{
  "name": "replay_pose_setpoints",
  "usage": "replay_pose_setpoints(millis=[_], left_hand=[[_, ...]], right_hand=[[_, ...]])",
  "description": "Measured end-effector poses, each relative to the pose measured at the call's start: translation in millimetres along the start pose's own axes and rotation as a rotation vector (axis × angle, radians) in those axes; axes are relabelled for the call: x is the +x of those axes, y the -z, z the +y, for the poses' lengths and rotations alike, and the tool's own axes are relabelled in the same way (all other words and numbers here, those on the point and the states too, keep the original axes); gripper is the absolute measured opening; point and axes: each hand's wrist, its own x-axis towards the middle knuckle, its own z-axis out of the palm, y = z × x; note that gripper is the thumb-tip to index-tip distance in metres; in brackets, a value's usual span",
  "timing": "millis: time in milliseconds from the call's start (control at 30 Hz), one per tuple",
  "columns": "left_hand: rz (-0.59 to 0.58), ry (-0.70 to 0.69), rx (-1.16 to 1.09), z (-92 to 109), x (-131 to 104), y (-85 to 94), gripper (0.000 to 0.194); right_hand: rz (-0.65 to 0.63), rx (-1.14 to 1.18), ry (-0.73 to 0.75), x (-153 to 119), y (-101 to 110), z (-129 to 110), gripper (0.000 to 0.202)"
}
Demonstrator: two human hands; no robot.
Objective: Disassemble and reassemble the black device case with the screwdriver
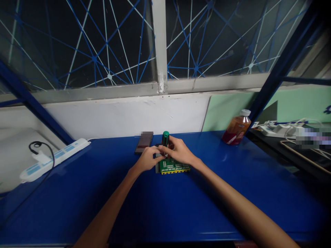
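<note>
A screwdriver with a green-capped, dark handle stands upright near the middle of the table. My right hand is closed around the lower part of its handle. Beneath both hands lies a green board, which looks like a circuit board, with pale parts and a yellow front edge. My left hand comes in from the left with thumb and fingers pinched together by the screwdriver's lower end. What those fingers grip is hidden, and so is the screwdriver's tip.
On the blue table, a dark phone lies behind my left hand. A drink bottle with a white cap stands at the right rear. At the left is a white power strip with a black cable. Blue frame posts rise on both sides.
</note>
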Motion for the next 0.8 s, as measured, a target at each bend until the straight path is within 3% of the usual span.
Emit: replay_pose_setpoints(millis=[800], left_hand=[[-0.021,-0.018,0.043,4.0,-0.4,1.5,0.016]], right_hand=[[-0.014,0.011,0.012,0.0,0.4,1.3,0.029]])
